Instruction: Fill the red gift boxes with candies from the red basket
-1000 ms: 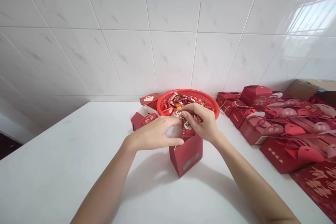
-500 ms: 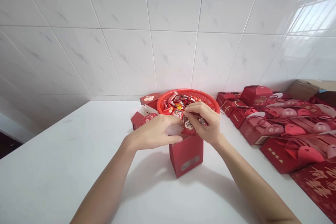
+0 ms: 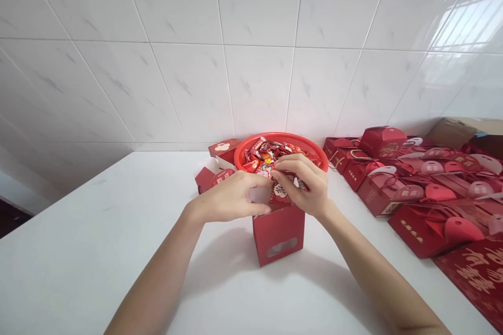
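Observation:
A red paper gift box [image 3: 279, 235] with a small clear window stands upright on the white table, its top open. My left hand [image 3: 231, 199] is closed on the box's left side, thumb at the front rim and fingers behind it. Over the opening, my right hand [image 3: 302, 183] pinches the top of a red printed packet [image 3: 280, 192]. The packet's lower part is at the box's mouth. Just behind the hands sits a red plastic basket [image 3: 320, 154] of wrapped candies [image 3: 264, 157], partly hidden by my fingers.
Two other red boxes, one an open box [image 3: 204, 179] and one a printed box [image 3: 225, 149], are left of the basket. Several folded gift boxes [image 3: 393, 193] crowd the right side. A cardboard box [image 3: 451, 132] stands behind them, and a tiled wall [image 3: 259, 89] closes the back.
The red packet sits slightly lower at the box's mouth. My right hand has shifted a little left; my left hand keeps its place on the box.

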`<act>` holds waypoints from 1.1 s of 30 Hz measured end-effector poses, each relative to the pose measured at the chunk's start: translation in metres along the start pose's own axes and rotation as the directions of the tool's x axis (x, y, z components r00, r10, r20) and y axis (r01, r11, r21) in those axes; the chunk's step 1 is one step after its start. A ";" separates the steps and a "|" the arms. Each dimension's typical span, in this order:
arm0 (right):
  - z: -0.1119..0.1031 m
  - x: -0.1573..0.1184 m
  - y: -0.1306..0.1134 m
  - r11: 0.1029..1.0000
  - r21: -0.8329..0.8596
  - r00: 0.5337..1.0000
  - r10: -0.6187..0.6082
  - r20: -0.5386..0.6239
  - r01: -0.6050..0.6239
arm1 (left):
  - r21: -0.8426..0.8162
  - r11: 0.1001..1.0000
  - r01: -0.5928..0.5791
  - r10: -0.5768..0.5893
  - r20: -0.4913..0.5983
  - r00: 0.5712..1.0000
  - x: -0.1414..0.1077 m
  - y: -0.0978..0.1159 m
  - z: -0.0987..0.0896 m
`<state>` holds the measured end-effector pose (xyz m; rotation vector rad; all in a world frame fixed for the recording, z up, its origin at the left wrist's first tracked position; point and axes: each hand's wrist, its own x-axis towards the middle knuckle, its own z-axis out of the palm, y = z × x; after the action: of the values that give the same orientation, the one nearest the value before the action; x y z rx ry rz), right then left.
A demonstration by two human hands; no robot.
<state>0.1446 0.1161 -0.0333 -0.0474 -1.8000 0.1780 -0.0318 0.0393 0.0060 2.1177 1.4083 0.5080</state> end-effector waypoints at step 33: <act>0.004 0.000 -0.011 0.774 0.326 0.840 0.495 0.222 -0.543 | -0.046 0.999 0.006 -0.003 0.067 0.998 -0.002 0.001 -0.001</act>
<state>0.1416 0.1044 -0.0327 -0.2693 -1.8088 0.9484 -0.0327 0.0374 0.0076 2.0752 1.3519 0.4587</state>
